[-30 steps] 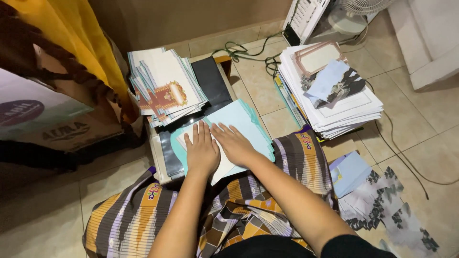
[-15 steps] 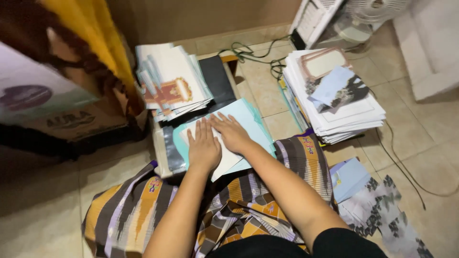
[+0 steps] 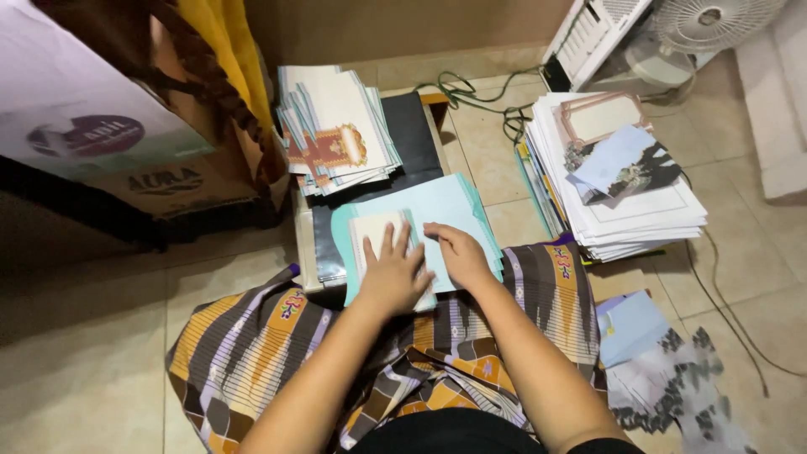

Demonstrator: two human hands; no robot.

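Both hands slid left; left hand flat on white card, right hand prob. pinching teal sheet.

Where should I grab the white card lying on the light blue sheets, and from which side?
Take the white card by its far edge, coming from above. The left hand covers its near half, and that far edge lies flat and exposed on the light blue sheets.

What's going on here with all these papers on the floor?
A person sits on a tiled floor, a striped cloth over the lap. Both hands press flat on a light blue folded card: the left hand on its white panel, the right hand beside it. A fanned stack of printed cards lies behind, and a taller pile of white sheets to the right.
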